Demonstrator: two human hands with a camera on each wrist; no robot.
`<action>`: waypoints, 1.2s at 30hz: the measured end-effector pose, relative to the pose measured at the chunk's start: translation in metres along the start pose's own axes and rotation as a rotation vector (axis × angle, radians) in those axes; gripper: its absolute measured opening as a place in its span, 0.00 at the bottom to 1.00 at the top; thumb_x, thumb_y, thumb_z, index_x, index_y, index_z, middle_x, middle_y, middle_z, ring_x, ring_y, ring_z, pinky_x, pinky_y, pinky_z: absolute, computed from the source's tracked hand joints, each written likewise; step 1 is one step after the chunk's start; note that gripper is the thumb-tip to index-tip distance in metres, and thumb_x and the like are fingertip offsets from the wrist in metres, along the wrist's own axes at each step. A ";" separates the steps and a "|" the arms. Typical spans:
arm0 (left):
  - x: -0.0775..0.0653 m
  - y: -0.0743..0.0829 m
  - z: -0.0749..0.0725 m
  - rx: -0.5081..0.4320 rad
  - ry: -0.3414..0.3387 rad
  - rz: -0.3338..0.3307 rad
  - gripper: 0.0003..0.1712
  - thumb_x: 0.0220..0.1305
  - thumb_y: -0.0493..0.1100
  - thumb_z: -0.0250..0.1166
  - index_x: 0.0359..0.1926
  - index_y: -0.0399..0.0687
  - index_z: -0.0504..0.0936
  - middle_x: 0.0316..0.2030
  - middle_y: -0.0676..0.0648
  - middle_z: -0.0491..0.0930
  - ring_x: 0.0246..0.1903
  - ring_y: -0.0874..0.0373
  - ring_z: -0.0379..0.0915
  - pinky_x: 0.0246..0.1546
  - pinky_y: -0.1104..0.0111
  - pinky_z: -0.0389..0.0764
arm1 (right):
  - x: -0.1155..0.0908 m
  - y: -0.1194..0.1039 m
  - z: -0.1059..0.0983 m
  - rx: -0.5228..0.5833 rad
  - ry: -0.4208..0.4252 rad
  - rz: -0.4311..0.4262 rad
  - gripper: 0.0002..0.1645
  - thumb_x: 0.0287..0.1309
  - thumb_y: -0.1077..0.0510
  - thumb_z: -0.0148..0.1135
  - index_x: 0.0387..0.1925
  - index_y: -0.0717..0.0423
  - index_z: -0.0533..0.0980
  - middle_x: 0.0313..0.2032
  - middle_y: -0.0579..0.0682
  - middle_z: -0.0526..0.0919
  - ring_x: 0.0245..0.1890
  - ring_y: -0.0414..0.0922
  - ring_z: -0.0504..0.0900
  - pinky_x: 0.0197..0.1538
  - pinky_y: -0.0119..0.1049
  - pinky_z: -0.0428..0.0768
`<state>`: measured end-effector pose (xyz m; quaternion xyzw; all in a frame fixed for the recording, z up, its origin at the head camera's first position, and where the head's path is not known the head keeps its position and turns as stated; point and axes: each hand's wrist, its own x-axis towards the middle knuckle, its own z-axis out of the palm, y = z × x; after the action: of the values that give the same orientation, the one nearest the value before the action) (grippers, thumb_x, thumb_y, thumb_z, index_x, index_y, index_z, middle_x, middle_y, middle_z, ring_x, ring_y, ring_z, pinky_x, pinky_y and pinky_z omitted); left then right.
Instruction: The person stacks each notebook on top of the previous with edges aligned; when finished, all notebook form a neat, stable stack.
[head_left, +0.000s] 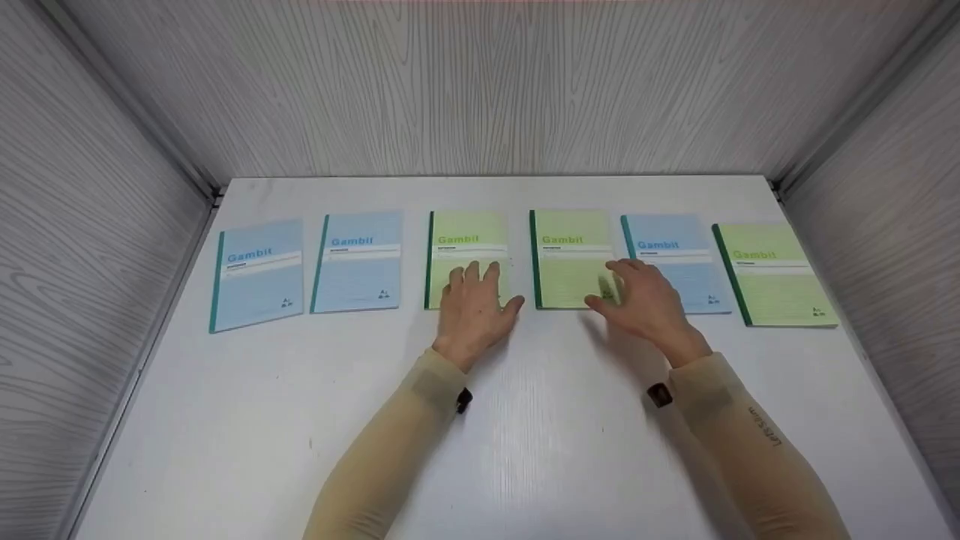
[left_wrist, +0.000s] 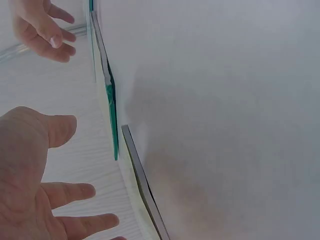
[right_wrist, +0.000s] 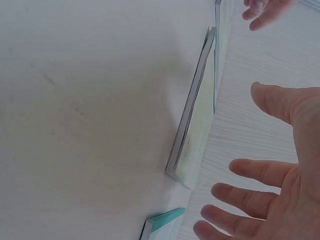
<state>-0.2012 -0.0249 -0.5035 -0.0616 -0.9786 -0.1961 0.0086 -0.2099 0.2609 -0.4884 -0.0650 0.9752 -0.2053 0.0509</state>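
From where I am standing, six books are lying flat in a row on the table [head_left: 540, 457]. Taking the person as dial centre and the wall [head_left: 480, 90] as twelve, positions are running: Book 1 [head_left: 262, 281], between ten and eleven; Book 2 [head_left: 356, 266], eleven; Book 3 [head_left: 457, 253], just before twelve; Book 4 [head_left: 566, 262], just after twelve; Book 5 [head_left: 691, 264], one; Book 6 [head_left: 776, 281], between one and two.

Hand status: the left hand [head_left: 476, 311] is reaching over Book 3's six-o'clock edge, fingers spread, gripping nothing. The right hand [head_left: 645, 300] is spanning Book 4's four-o'clock corner and part of Book 5, likewise unloaded. Whether fingertips are touching covers, I cannot tell.

Handling: each book is looking light, thin and bendable; its smooth cover is probably offering little friction. Corners are appearing prone to creasing. Grip point: the spine [head_left: 535, 259], on the nine-o'clock side, is seeming stiffest; pair it with the three-o'clock edge, keeping loose pages from fanning.
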 end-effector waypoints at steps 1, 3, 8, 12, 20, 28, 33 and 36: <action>0.001 0.004 0.002 -0.021 0.001 0.006 0.40 0.79 0.63 0.66 0.79 0.44 0.76 0.72 0.35 0.81 0.71 0.36 0.75 0.71 0.44 0.83 | 0.000 0.000 0.000 0.007 0.000 0.003 0.48 0.74 0.37 0.69 0.81 0.63 0.70 0.81 0.70 0.72 0.82 0.72 0.68 0.83 0.73 0.68; 0.003 0.011 0.004 -0.066 -0.001 0.015 0.36 0.80 0.60 0.67 0.76 0.42 0.79 0.68 0.36 0.84 0.66 0.38 0.79 0.65 0.47 0.86 | 0.001 0.001 -0.001 0.024 -0.002 0.009 0.47 0.74 0.39 0.69 0.80 0.63 0.71 0.79 0.70 0.74 0.82 0.72 0.69 0.83 0.72 0.67; 0.009 0.027 0.009 -0.167 -0.030 0.022 0.31 0.81 0.53 0.68 0.73 0.38 0.82 0.65 0.36 0.88 0.61 0.40 0.84 0.64 0.51 0.87 | 0.003 0.005 -0.002 0.069 -0.012 0.030 0.45 0.75 0.42 0.69 0.80 0.64 0.71 0.80 0.70 0.74 0.82 0.71 0.69 0.84 0.71 0.66; 0.016 0.039 0.011 -0.238 -0.052 0.002 0.30 0.81 0.51 0.67 0.74 0.38 0.82 0.65 0.36 0.88 0.63 0.42 0.85 0.67 0.52 0.85 | 0.005 0.011 -0.001 0.122 -0.023 0.065 0.45 0.75 0.43 0.70 0.81 0.63 0.70 0.79 0.69 0.75 0.79 0.69 0.73 0.82 0.69 0.71; 0.028 0.049 0.023 -0.430 -0.111 -0.046 0.33 0.79 0.47 0.70 0.77 0.35 0.78 0.70 0.34 0.85 0.71 0.41 0.83 0.73 0.50 0.84 | 0.015 0.023 -0.001 0.283 -0.055 0.133 0.44 0.74 0.45 0.72 0.81 0.62 0.71 0.77 0.67 0.78 0.73 0.66 0.81 0.76 0.65 0.80; 0.051 0.040 0.063 -0.551 -0.091 -0.084 0.29 0.75 0.48 0.71 0.73 0.44 0.84 0.71 0.40 0.86 0.74 0.44 0.82 0.74 0.51 0.83 | 0.022 0.025 -0.002 0.398 -0.103 0.184 0.42 0.73 0.49 0.73 0.81 0.57 0.71 0.74 0.64 0.79 0.71 0.62 0.81 0.72 0.56 0.84; 0.048 0.041 0.044 -0.712 -0.131 -0.210 0.28 0.74 0.45 0.70 0.72 0.47 0.85 0.67 0.43 0.88 0.71 0.49 0.82 0.75 0.54 0.81 | 0.024 0.027 -0.004 0.461 -0.116 0.219 0.40 0.71 0.54 0.73 0.80 0.55 0.73 0.74 0.61 0.80 0.69 0.58 0.81 0.56 0.37 0.86; 0.052 0.037 0.041 -0.779 -0.157 -0.282 0.26 0.72 0.42 0.71 0.70 0.51 0.87 0.62 0.47 0.89 0.63 0.54 0.84 0.69 0.59 0.83 | 0.024 0.028 -0.005 0.485 -0.113 0.220 0.40 0.70 0.56 0.74 0.80 0.55 0.74 0.74 0.61 0.80 0.69 0.58 0.82 0.50 0.29 0.84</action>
<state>-0.2482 0.0310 -0.5246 0.0596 -0.8278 -0.5455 -0.1168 -0.2375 0.2847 -0.4975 0.0443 0.8943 -0.4222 0.1415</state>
